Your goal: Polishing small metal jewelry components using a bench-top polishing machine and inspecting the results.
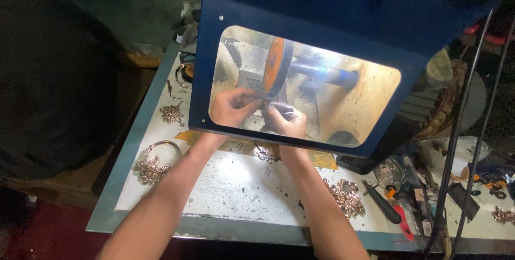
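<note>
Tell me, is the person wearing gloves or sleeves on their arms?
No. Both forearms are bare, with no sleeve in view. The left hand and the right hand show no gloves, and no watch or bracelet shows at the wrists. The hands appear behind the clear window of a blue hood, so any rings are too small to tell.

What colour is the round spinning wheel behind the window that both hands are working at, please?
The wheel is orange with a darker rim, clearest in the head view.

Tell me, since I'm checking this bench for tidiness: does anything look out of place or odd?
Mostly loose clutter: gold-coloured chain heaps lie scattered on the white worktop, and a red-handled tool sits near its front edge.
</note>
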